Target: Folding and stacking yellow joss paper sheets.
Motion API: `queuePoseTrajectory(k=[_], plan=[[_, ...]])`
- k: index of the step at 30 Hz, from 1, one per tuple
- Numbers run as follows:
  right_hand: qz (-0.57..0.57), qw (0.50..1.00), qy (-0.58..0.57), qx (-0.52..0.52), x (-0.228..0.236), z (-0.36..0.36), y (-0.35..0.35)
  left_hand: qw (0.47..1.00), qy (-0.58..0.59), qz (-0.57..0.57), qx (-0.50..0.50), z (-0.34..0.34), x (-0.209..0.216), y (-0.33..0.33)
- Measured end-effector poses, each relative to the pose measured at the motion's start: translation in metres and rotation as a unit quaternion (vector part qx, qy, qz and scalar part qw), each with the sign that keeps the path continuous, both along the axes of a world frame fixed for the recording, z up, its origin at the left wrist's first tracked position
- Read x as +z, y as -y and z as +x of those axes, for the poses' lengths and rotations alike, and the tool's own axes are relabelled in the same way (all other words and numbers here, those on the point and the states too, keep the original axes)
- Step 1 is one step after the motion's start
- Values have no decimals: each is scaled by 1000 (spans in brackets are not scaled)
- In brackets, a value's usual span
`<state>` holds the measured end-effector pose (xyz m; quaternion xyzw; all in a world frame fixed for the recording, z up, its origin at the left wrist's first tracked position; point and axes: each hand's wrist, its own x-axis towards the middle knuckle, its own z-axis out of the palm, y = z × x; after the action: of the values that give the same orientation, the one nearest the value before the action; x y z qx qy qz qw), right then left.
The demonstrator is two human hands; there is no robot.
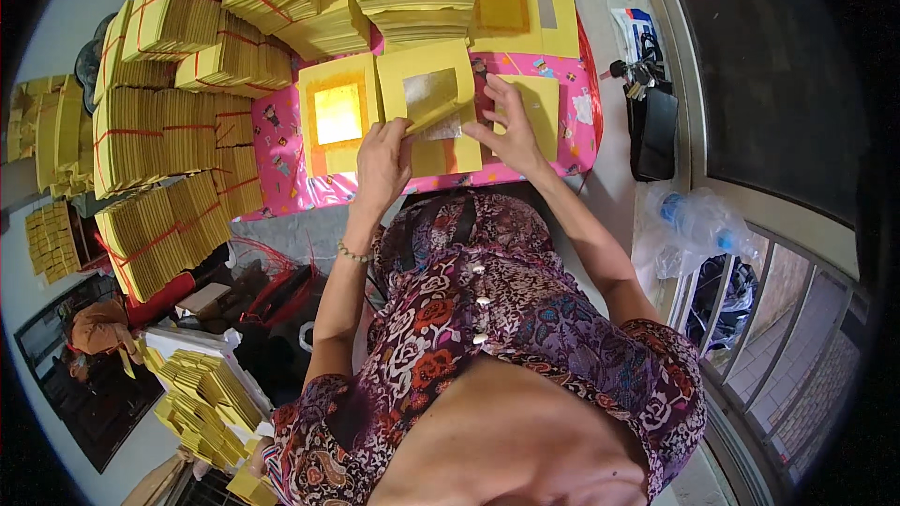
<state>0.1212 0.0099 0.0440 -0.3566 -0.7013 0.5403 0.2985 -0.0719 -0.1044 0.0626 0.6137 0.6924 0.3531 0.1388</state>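
Note:
On the pink patterned table cover (281, 178) in front of me lies yellow joss paper (398, 61) with a silver square. Its lower edge is lifted and curls up, and my left hand (382, 167) pinches that edge between thumb and fingers. My right hand (511, 126) is spread at the paper's right side, its thumb close to the curled edge; whether it touches cannot be made out. To the left lies a joss paper sheet with a shiny gold square (338, 114) framed in orange. Partly behind my right hand is another yellow sheet (544, 103).
Bundles of yellow paper (141, 141) tied with red string are piled at the left. A thick paper stack (417, 0) stands at the back. Keys (640, 80) and a black phone (660, 136) lie on the right ledge, near bagged plastic bottles (698, 220). More yellow paper (202, 403) is lower left.

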Motion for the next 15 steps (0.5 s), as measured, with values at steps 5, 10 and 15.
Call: queuePoseTrajectory(k=[5, 10, 15], plan=[[-180, 957, -214, 75, -16, -10, -13, 944, 313, -102, -16, 2, 30, 1], [-292, 925, -210, 127, 11, -6, -2, 834, 547, -59, -48, 20, 53, -4], [-271, 945, -157, 94, 14, -1, 9, 959, 281, -47, 4, 20, 18, -6]])
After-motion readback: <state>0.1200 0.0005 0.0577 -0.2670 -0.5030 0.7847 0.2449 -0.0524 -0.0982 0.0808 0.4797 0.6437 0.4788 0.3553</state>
